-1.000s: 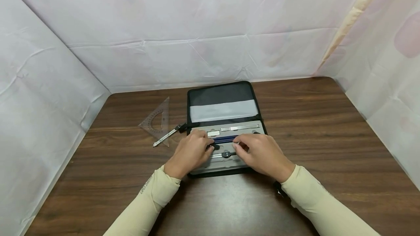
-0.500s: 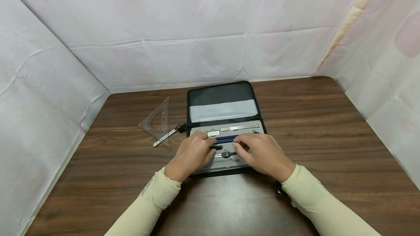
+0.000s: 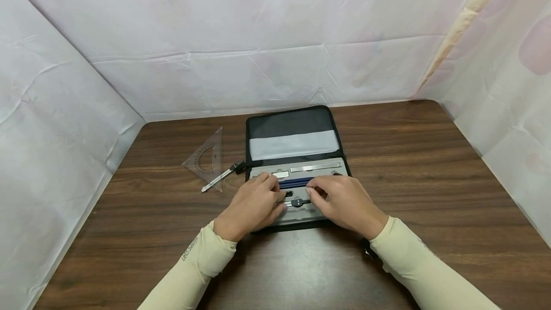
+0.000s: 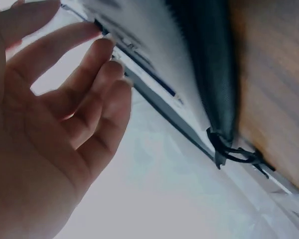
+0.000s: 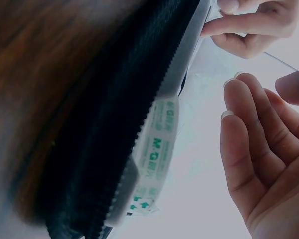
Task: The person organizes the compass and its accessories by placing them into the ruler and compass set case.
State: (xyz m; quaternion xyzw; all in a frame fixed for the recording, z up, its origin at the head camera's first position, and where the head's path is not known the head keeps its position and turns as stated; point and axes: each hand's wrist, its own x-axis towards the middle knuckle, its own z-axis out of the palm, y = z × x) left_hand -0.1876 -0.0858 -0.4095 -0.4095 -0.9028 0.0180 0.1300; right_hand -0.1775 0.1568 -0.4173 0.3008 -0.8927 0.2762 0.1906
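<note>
We saw, leftmost, a clear triangle (image 3: 217,156) and 1 loose compass (image 3: 219,179) on the surface (image 3: 409,157); then the left grip (image 3: 254,201), half-curled over the open case (image 3: 294,123), whether pinching anything we couldn't tell. Inside it lay the inner compass (image 3: 289,204), probably light, stiff and slick, best taken by its black head (image 3: 297,203). The right grip (image 3: 346,200) hung relaxed, holding nothing visible.

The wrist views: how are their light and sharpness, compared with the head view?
Left wrist: pale backdrop almost featureless; right wrist: table dark and blurred, lettering on the green-printed strip partly readable; head: clearer, sheen on the table's near part.
</note>
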